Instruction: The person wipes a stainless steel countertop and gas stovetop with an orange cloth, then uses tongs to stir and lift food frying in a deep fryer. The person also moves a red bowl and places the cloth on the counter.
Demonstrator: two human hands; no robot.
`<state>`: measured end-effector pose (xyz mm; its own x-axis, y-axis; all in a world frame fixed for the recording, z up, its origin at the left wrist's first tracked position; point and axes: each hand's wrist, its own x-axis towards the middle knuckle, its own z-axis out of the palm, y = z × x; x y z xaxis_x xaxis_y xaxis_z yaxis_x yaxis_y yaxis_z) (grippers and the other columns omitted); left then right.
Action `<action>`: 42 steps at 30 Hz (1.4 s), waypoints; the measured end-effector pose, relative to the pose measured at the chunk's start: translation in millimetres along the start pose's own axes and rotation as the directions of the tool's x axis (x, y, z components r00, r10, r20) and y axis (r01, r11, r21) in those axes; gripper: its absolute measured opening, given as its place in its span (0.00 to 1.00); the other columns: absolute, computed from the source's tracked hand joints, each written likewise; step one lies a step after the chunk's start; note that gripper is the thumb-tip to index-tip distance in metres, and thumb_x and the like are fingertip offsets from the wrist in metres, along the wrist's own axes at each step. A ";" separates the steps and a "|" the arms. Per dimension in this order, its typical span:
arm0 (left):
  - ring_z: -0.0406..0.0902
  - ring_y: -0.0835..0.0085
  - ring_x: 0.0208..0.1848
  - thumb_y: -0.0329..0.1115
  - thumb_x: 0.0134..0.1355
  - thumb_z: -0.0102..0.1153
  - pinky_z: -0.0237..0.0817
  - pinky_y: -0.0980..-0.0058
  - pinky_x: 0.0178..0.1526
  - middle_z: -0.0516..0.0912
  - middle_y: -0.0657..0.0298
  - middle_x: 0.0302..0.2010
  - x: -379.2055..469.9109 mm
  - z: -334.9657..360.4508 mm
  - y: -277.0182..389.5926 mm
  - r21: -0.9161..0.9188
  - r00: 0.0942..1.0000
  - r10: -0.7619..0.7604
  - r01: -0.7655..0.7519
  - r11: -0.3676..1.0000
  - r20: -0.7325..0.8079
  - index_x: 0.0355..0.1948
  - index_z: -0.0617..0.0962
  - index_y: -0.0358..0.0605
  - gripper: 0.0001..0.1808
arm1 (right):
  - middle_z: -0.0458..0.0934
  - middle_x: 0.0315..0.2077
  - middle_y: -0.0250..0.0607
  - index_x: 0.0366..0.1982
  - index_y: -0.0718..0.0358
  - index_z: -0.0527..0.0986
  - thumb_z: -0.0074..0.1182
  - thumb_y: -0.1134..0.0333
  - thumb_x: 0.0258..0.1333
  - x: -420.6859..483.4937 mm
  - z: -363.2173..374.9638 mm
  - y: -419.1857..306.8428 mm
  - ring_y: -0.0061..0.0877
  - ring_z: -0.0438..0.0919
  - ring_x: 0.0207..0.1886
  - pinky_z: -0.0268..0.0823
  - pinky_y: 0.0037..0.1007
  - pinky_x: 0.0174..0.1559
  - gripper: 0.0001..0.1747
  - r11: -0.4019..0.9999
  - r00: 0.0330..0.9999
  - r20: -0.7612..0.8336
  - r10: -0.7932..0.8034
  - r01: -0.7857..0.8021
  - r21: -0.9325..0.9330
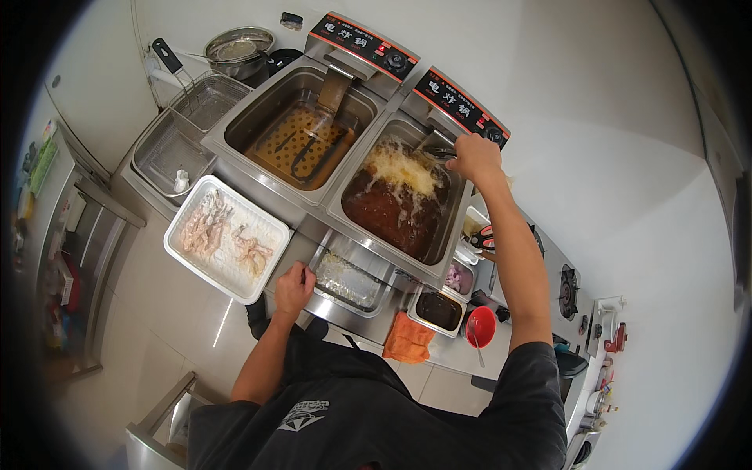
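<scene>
My right hand (477,157) grips a metal utensil (439,153), probably tongs, over the back of the right deep fryer (335,207). Pale, foaming food (405,167) bubbles in the dark oil (390,211) below it. My left hand (295,289) is curled near a metal tray with crumbs (346,282) under the fryers; a dark spot shows at its fingers, and I cannot tell whether it holds anything. To its left, a white plastic tray (269,289) carries floured raw meat pieces (205,226). The left fryer (235,150) contains lighter, still oil over a perforated plate.
Wire fry baskets (214,100) and a steel pot (241,44) stand at the left. On the right are a container of dark sauce (437,311), a red bowl (482,326) with a spoon, red-handled scissors (483,238) and a gas burner (568,285). An orange cloth (408,338) hangs at the front edge.
</scene>
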<state>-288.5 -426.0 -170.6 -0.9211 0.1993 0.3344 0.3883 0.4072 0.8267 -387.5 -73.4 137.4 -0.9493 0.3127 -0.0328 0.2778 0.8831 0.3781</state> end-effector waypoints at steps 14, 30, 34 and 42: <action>0.79 0.53 0.22 0.28 0.61 0.60 0.68 0.60 0.25 0.79 0.52 0.20 0.9 -1.1 1.9 -0.004 1.000 -0.008 0.008 1.000 0.006 0.33 0.76 0.41 0.04 | 0.85 0.41 0.48 0.38 0.62 0.83 0.70 0.49 0.48 0.9 8.7 -10.9 0.42 0.84 0.47 0.77 0.42 0.46 0.25 1.000 1.000 0.025 0.017 -0.017 0.016; 0.79 0.50 0.22 0.28 0.60 0.60 0.69 0.58 0.25 0.80 0.51 0.22 1.6 -3.1 2.6 -0.016 0.999 -0.025 0.026 1.000 0.032 0.30 0.73 0.41 0.07 | 0.84 0.42 0.50 0.42 0.62 0.81 0.68 0.53 0.51 -1.6 22.8 -26.3 0.42 0.85 0.46 0.77 0.41 0.47 0.23 0.999 0.991 0.133 -0.007 0.000 0.055; 0.79 0.51 0.21 0.27 0.60 0.60 0.68 0.59 0.24 0.79 0.51 0.21 0.8 -2.3 3.0 -0.013 1.000 -0.010 0.010 1.000 0.007 0.30 0.73 0.42 0.06 | 0.85 0.41 0.49 0.42 0.62 0.82 0.68 0.53 0.51 -5.1 23.5 -27.3 0.42 0.85 0.45 0.77 0.40 0.47 0.22 1.000 0.998 0.068 0.013 -0.014 0.022; 0.79 0.52 0.21 0.27 0.60 0.60 0.68 0.58 0.24 0.80 0.52 0.22 0.9 -2.5 2.2 0.005 1.000 -0.003 0.003 1.000 0.016 0.30 0.74 0.42 0.06 | 0.84 0.38 0.51 0.39 0.64 0.81 0.69 0.50 0.50 -10.6 26.1 -25.2 0.45 0.84 0.44 0.76 0.43 0.43 0.25 0.997 0.997 0.065 -0.045 0.041 0.068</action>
<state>-288.5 -427.2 -167.3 -0.9219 0.2119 0.3244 0.3852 0.4123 0.8256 -380.6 -89.8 104.0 -0.9494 0.2944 -0.1098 0.2483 0.9170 0.3123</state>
